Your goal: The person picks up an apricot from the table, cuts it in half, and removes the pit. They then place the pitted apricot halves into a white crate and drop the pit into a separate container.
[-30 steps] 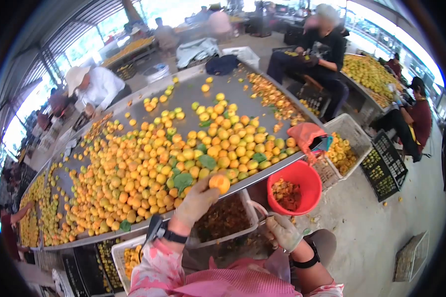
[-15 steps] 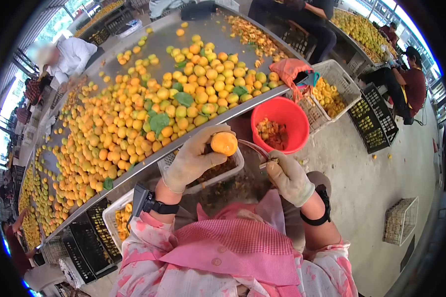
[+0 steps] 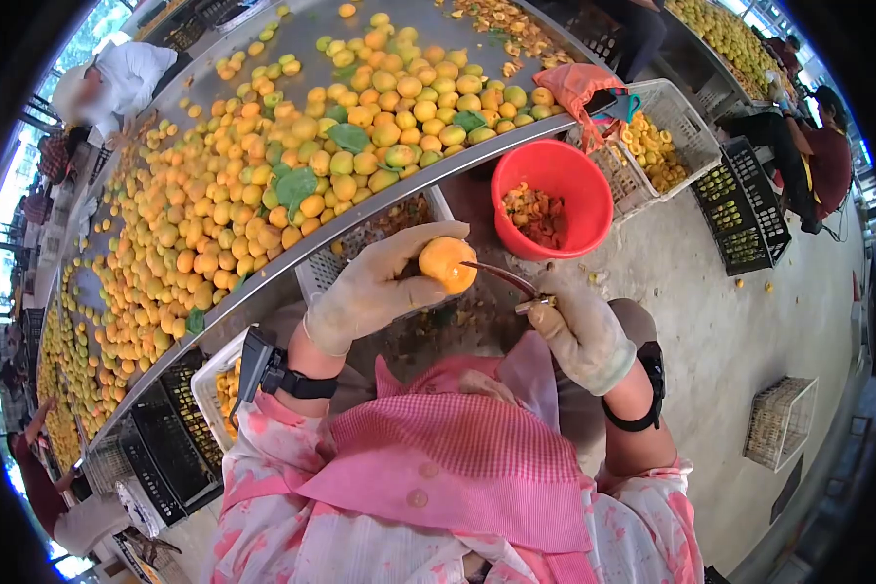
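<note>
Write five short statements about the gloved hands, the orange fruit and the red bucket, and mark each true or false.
1. The gloved left hand holds a round orange fruit. True.
2. The gloved right hand is empty. False: it holds a thin curved knife whose tip meets the fruit.
3. The round red plastic bucket is empty. False: cut fruit pieces lie inside.
4. Green leaves lie among the fruit on the long metal table. True.
5. The bucket stands on the table. False: it sits below the table's edge.
</note>
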Available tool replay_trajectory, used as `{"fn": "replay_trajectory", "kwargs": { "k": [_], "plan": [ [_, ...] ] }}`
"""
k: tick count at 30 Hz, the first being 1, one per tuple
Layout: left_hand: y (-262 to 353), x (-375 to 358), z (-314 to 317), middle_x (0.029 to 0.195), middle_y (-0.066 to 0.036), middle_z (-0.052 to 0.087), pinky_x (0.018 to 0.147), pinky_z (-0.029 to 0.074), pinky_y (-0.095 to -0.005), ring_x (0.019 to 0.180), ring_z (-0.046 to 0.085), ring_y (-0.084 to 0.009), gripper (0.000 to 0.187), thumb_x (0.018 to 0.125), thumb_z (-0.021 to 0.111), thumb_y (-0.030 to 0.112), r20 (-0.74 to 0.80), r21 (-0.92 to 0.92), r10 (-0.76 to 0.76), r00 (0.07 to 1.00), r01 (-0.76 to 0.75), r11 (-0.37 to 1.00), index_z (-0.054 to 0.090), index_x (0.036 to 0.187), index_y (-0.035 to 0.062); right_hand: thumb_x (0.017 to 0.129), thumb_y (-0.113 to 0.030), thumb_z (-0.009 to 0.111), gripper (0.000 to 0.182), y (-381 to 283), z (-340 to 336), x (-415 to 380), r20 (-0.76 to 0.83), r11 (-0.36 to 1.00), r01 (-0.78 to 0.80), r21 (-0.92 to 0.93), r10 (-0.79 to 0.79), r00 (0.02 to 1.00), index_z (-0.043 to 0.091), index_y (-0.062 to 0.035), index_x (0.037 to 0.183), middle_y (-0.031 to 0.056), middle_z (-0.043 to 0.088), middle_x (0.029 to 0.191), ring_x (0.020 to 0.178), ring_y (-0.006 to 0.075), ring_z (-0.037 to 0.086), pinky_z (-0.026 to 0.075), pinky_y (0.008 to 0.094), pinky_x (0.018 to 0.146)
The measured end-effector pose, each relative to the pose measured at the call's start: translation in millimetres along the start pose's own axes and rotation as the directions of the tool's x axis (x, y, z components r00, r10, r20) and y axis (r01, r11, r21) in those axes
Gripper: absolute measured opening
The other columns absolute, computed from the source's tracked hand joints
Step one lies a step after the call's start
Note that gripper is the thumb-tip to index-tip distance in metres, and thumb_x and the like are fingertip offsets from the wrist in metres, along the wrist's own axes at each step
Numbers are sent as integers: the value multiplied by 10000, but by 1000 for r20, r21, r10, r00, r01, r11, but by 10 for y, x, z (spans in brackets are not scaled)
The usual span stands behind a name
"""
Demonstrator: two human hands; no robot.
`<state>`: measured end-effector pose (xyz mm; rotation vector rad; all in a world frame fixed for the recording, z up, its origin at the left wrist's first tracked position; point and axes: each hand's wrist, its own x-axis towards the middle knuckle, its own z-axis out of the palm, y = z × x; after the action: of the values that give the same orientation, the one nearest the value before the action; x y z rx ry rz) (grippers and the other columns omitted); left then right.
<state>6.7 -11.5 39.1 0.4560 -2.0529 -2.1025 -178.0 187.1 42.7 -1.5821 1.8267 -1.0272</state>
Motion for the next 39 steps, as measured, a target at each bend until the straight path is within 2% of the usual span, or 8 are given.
{"fn": "replay_trajectory", "kwargs": {
  "k": [9, 13, 19, 22, 24, 27, 35, 39],
  "plan": [
    [-115, 18, -33, 1175, -71, 613, 913, 478, -277, 1062, 574, -151, 803, 772, 780, 394, 85, -49, 81, 993, -77, 996, 456, 1378, -22, 960, -289, 536, 219, -75, -27, -27, -39, 966, 25, -256, -36, 999, 538, -72, 991, 178, 540, 614, 638, 399, 593, 435, 481, 557],
    [-75, 5, -18, 1162, -67, 619, 886, 485, -266, 1034, 577, -138, 717, 781, 788, 278, 85, 40, 64, 994, -68, 997, 477, 1357, -14, 966, -289, 522, 221, -90, -37, -32, -3, 964, -17, -265, 17, 1000, 535, -69, 990, 180, 545, 612, 647, 406, 594, 436, 487, 563],
    [-199, -10, 76, 1204, -74, 616, 939, 473, -271, 1082, 577, -139, 595, 803, 697, 4, -33, 14, 52, 998, -51, 999, 477, 1355, -18, 1001, -331, 486, 316, 52, 154, -55, 57, 984, -100, 148, 92, 994, 528, -18, 1018, 195, 549, 679, 672, 395, 586, 449, 429, 600],
    [-253, -7, 191, 1234, -83, 611, 971, 466, -279, 1114, 575, -146, 577, 815, 657, -53, -138, -1, 106, 985, -107, 994, 471, 1360, -19, 1020, -354, 462, 361, 4, 229, -64, 90, 936, -198, 293, 179, 980, 534, 0, 1021, 135, 544, 687, 641, 286, 578, 436, 362, 592],
    [-298, 9, 302, 1249, -87, 608, 988, 461, -285, 1130, 574, -152, 570, 824, 652, -64, -198, -42, 114, 974, -125, 991, 469, 1362, -20, 1029, -368, 446, 377, -24, 288, -76, 237, 667, -439, 603, 376, 896, 543, -4, 1009, 49, 507, 677, 649, 152, 552, 391, 275, 564],
    [-418, 59, 438, 1155, -68, 629, 931, 487, -277, 1061, 585, -125, 569, 799, 727, -37, -379, -121, 171, 909, -232, 965, 507, 1324, -4, 1030, -412, 426, 419, -13, 352, -83, 342, 443, -501, 744, 391, 854, 545, -11, 1003, 2, 442, 646, 559, 84, 479, 342, 219, 503],
    [-624, 103, 469, 1164, -80, 601, 920, 502, -295, 1063, 588, -154, 588, 775, 774, -1, -454, 355, 426, 782, -279, 892, 487, 1288, 17, 1028, -440, 390, 416, 56, 490, -132, 544, -31, -569, 822, 341, 767, 546, -57, 993, -9, 426, 592, 405, 75, 328, 255, 232, 374],
    [-432, 30, 409, 1248, -99, 565, 975, 465, -309, 1137, 551, -162, 582, 838, 709, 17, -336, 86, 296, 894, -284, 955, 443, 1355, 9, 1025, -451, 396, 418, 131, 489, -165, 576, -134, -564, 815, 300, 760, 551, -64, 1005, -9, 421, 586, 398, 83, 321, 259, 236, 369]
  ]
}}
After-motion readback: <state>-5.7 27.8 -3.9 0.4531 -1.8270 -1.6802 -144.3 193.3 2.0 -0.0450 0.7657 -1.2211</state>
